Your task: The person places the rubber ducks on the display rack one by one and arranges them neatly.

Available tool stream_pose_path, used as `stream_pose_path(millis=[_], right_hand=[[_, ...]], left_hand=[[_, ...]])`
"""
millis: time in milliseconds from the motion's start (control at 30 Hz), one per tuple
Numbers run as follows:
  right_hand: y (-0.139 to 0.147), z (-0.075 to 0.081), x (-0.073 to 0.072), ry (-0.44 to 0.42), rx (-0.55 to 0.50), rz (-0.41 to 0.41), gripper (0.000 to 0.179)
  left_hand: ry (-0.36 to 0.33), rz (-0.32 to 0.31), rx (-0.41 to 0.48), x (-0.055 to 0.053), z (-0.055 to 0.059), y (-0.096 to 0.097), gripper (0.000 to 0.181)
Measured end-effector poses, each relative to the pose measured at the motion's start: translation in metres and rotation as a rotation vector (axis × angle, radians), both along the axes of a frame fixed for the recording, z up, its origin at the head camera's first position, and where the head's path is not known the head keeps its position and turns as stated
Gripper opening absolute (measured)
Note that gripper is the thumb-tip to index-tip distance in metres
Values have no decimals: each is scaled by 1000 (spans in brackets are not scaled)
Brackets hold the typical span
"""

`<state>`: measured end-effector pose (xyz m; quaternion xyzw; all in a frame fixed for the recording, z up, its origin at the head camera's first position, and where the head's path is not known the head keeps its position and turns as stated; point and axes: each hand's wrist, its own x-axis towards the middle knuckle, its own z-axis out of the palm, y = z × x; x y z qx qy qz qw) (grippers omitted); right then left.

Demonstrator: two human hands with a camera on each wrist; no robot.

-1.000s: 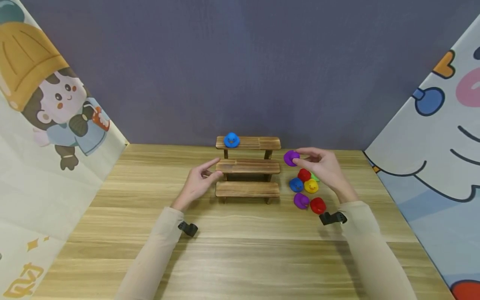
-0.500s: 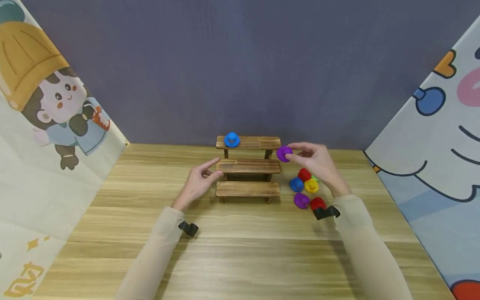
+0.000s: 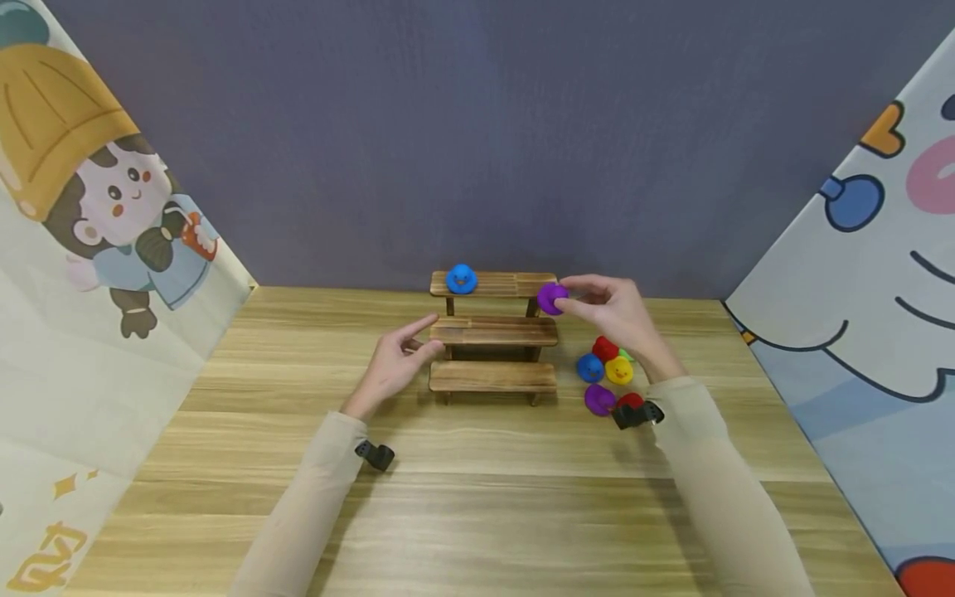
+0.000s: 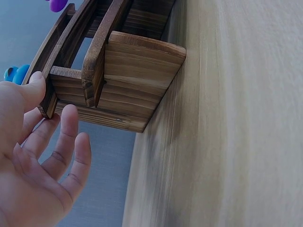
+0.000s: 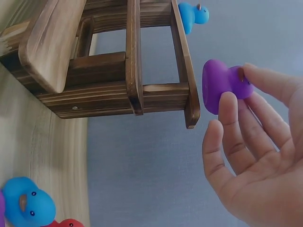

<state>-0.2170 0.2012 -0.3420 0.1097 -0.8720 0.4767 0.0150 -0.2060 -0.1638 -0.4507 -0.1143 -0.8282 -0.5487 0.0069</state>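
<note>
A purple rubber duck (image 3: 552, 298) is pinched between the thumb and fingers of my right hand (image 3: 616, 317). It hangs by the right end of the top step of a three-step wooden stand (image 3: 492, 377); in the right wrist view a small gap separates the duck (image 5: 217, 87) from the plank's end. My left hand (image 3: 393, 362) holds the stand's left end, thumb and index finger at opposite edges of the middle plank. Its other fingers curl loosely in the left wrist view. A blue duck (image 3: 461, 279) sits at the left of the top step.
On the table right of the stand lie a blue duck (image 3: 590, 367), a yellow duck (image 3: 619, 371), red ducks (image 3: 605, 348), a second purple duck (image 3: 600, 400) and a partly hidden green one. A dark wall (image 3: 477, 149) rises close behind the stand.
My right hand has carried the purple duck left and slightly up, from beside the stand to the right end of its top step. The left hand has stayed in place.
</note>
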Motion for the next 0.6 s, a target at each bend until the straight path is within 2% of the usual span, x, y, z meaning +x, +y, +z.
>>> stream_pose_path(millis=[600], right_hand=[[-22, -1, -12, 6, -29, 40, 41]], left_hand=[[3, 4, -2, 0, 0, 0, 56]])
